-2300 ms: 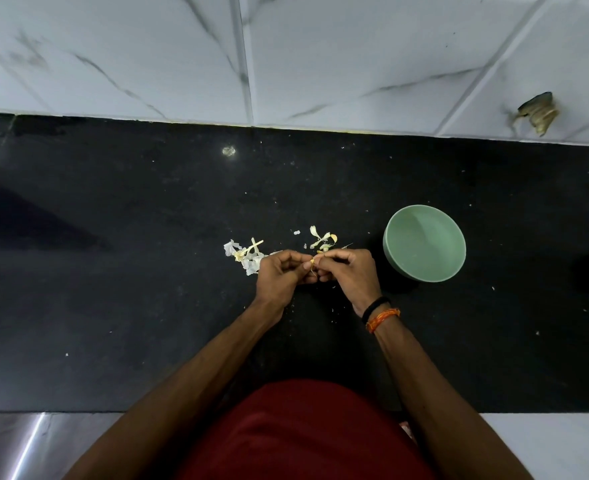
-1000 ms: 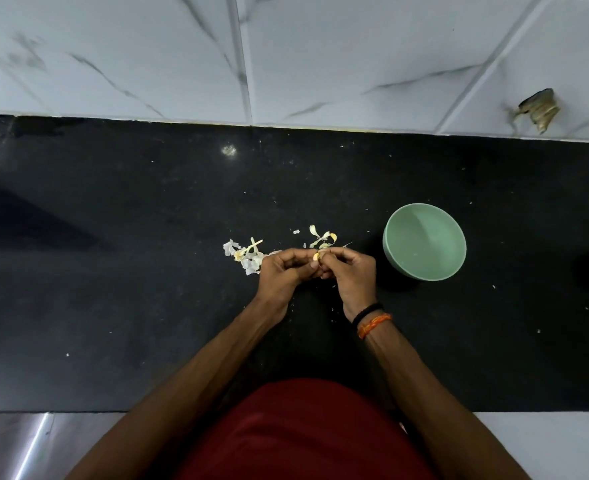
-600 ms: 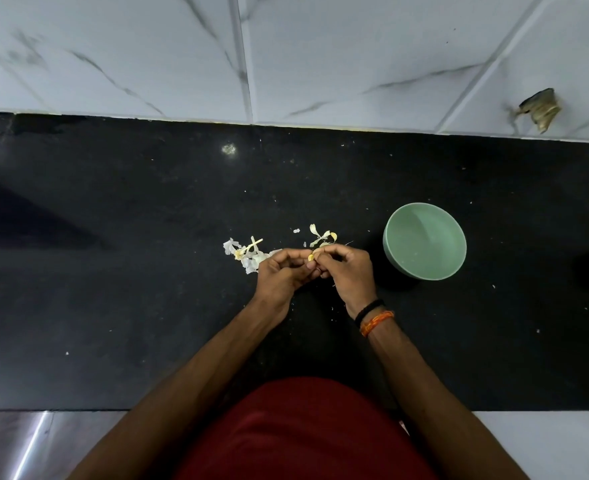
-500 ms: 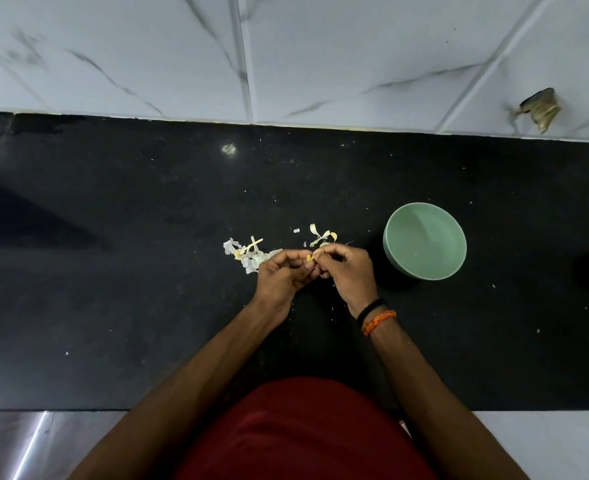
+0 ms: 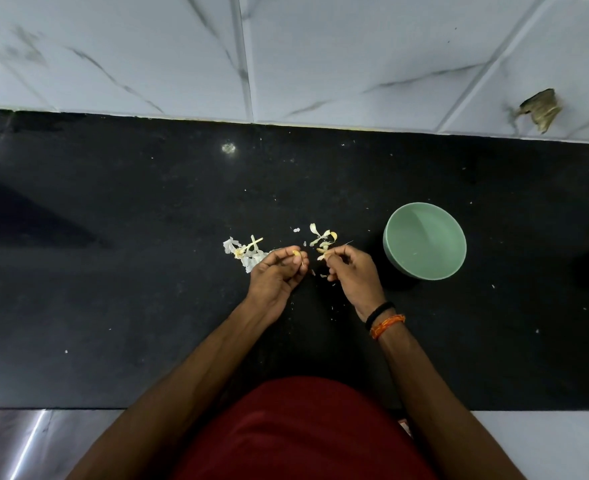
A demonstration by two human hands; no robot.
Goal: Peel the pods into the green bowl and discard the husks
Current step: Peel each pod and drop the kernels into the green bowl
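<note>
On the black counter [image 5: 113, 306] my left hand [image 5: 279, 275] pinches a small yellowish pod piece [image 5: 296, 252] at its fingertips. A short gap to the right, my right hand [image 5: 352, 275] pinches a pale strip of husk [image 5: 322, 257]. The green bowl [image 5: 424, 240] stands upright to the right of my right hand, with only tiny specks showing inside. One pile of pale husks [image 5: 246, 252] lies just beyond my left hand. A second small pile of husks [image 5: 322, 237] lies beyond my right fingertips.
A white marble-tiled wall [image 5: 286, 57] runs along the back of the counter. A broken hole in the tile [image 5: 541, 109] shows at the far right. Small crumbs dot the counter between and below my hands.
My hands were pressed together on one pod; now they have drawn apart, the left keeping the yellowish piece and the right pulling away a strip of husk.
</note>
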